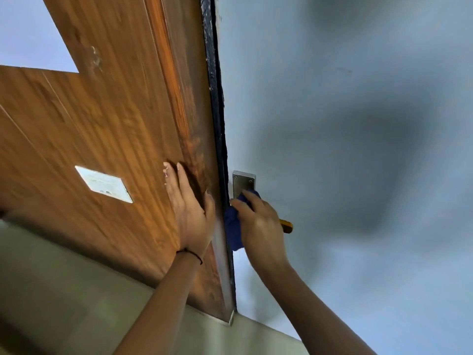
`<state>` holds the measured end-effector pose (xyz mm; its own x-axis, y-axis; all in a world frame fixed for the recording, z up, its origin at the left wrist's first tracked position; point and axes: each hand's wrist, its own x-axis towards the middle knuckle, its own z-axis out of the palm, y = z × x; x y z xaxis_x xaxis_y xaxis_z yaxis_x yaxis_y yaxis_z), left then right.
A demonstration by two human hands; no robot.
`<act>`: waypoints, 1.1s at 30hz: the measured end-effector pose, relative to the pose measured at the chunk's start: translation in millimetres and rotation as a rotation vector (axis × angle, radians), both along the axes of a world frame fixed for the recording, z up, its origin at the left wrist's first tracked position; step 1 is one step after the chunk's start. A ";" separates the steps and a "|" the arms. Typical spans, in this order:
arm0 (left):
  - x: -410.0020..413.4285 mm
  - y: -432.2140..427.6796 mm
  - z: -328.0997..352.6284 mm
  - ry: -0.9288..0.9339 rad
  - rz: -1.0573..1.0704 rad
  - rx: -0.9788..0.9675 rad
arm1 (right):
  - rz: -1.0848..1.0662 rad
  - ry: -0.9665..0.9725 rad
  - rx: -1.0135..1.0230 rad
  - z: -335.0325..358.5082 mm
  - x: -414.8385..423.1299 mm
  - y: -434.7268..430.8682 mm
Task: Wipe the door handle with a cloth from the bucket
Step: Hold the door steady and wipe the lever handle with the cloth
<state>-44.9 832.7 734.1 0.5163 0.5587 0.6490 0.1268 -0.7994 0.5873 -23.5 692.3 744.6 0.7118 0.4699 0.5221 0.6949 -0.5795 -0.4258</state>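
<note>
While the view tilts steeply, the layout reads clearly from left to right: a white switch plate (103, 183) sits on the wood-grain panel (107, 119), and the left hand (190, 213) lies flat and open against that panel, fingers spread, holding nothing. Next comes the dark door edge (217, 119), then the grey door (345, 124). Just beside the edge, the right hand (258, 221) is closed around a blue cloth (233, 226), pressing it over the door handle (286, 226), of which only a yellowish tip shows; the metal backplate (243, 181) stands above the fingers. The bucket is out of view. Risk: pressing down could turn the lever and swing the door; the cloth's loose tail could snag in the gap; covered parts may go unwiped.
</note>
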 end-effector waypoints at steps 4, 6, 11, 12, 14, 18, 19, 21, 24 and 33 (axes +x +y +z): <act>8.5 18.4 -12.9 0.000 -0.040 0.112 | -0.107 -0.066 -0.153 -18.6 10.9 29.0; 11.8 27.0 -18.4 -0.027 -0.062 0.177 | -0.148 -0.113 -0.159 -26.3 14.2 30.5; 22.4 47.7 -33.9 -0.077 -0.113 0.356 | -0.252 -0.171 -0.188 -31.6 13.8 23.9; 23.7 50.7 -35.1 -0.079 -0.124 0.372 | -0.271 -0.170 -0.178 -30.4 12.9 23.3; 24.9 53.3 -37.6 -0.093 -0.141 0.393 | -0.315 -0.157 -0.141 -29.8 9.1 21.3; 27.0 57.8 -40.2 -0.113 -0.155 0.433 | -0.420 -0.119 -0.089 -30.0 0.3 42.7; 26.9 58.0 -40.2 -0.116 -0.158 0.439 | -0.442 -0.120 -0.110 -30.2 -0.7 51.6; 26.7 58.6 -40.4 -0.129 -0.176 0.440 | -0.484 -0.143 -0.187 -31.4 -2.6 65.0; 27.2 59.2 -40.9 -0.155 -0.193 0.434 | -0.455 -0.135 -0.194 -28.7 -1.6 55.4; 27.1 56.8 -40.5 -0.109 -0.149 0.437 | -0.494 -0.031 -0.088 -26.8 -8.6 23.0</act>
<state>-17.7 889.5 693.6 0.4855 0.1467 0.8618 -0.0516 -0.9793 0.1958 -32.1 715.3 717.7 0.8449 0.1241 0.5203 0.3403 -0.8752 -0.3439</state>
